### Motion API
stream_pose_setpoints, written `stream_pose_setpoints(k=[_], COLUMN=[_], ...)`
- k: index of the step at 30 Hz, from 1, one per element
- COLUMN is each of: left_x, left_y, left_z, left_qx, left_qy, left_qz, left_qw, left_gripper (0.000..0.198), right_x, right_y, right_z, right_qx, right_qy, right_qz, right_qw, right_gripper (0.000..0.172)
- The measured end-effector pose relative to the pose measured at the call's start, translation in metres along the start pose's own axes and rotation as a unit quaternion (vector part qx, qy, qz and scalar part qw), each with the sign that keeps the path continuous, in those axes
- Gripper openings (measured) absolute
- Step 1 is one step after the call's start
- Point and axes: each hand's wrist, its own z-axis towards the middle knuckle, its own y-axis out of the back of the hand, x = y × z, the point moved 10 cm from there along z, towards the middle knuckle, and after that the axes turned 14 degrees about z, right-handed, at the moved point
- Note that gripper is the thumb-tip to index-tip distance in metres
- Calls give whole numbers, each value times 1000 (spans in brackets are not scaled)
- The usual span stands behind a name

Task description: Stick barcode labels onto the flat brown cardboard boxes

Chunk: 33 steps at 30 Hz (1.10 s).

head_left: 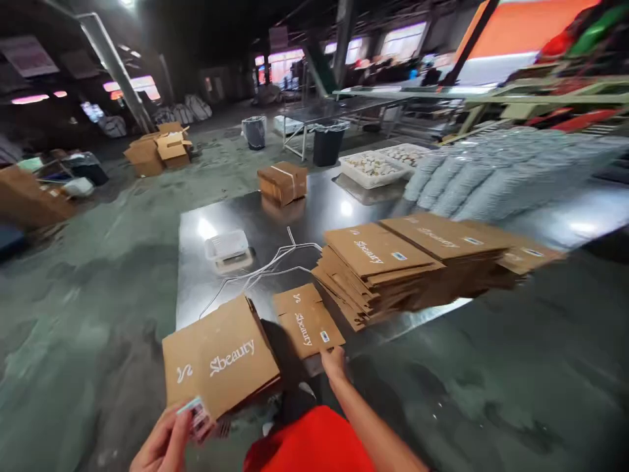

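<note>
Right hand [335, 364] pinches the near edge of a flat carton [307, 321]: light, stiff, probably best gripped there. Left hand [164, 446] clasps a small packet [199, 416].

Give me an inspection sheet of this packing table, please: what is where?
Surface: shiny metal table, reflecting lamps.
Job's things: brown Sbeauty box at the near edge; flat carton beside it; stacks of flat cartons to the right.
Clutter: white tray, strapped carton bundle, blurred grey-blue stacks.
Hands: left hand holds a small packet; right hand touches the flat carton's near edge, grip unclear.
Cables: nothing seen; loose white strapping lies on the table.
Surroundings: bins and cardboard boxes on the floor.
</note>
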Motion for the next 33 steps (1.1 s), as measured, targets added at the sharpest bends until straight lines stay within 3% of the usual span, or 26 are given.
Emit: stream_pose_setpoints(k=[2, 3, 4, 6, 7, 9, 12, 14, 16, 21, 28, 31, 33], left_x=[-12, -22, -32, -52, -61, -73, -77, -73, -66, -52, -44, -42, -37], left_y=[-21, -36, -46, -61, -66, -72, -72, -70, -71, -76, -78, -82, -84], left_z=[-16, -22, -27, -33, -36, -41, -46, -46, -44, -32, -23, -21, -20], left_qx=[31, 63, 65, 61, 55, 45, 36, 41, 71, 143, 169, 175, 181], left_qy=[19, 11, 0, -32, -51, -80, -90, -76, -45, 2, -46, -67, -55], left_qz=[-3, -3, -6, -10, -9, 0, 4, -26, -61, -74, -36, -4, -3], left_qw=[999, 998, 998, 998, 997, 996, 995, 996, 995, 987, 984, 982, 982], left_gripper=[35, 36, 36, 34, 32, 28, 22, 16, 25, 26, 32, 36, 40], right_x=[29, 45, 58, 75, 83, 84, 76, 74, 73, 72, 83, 95, 98], right_y=[-24, -50, -78, -123, -134, -144, -147, -148, -150, -153, -151, -150, -154], right_z=[-32, -59, -93, -176, -207, -246, -260, -258, -256, -263, -266, -268, -267], right_qx=[78, 179, 299, 531, 586, 643, 647, 640, 635, 627, 565, 536, 532], right_qy=[43, 68, 78, 82, 76, 8, -82, -92, -79, 13, 171, 250, 263], right_qz=[-29, -46, -62, -96, -104, -112, -116, -112, -111, -165, -205, -223, -230], right_qw=[996, 980, 949, 838, 800, 757, 749, 755, 760, 762, 781, 775, 771], right_gripper=[21, 24, 27, 28, 32, 33, 22, 20, 20, 14, 17, 13, 14])
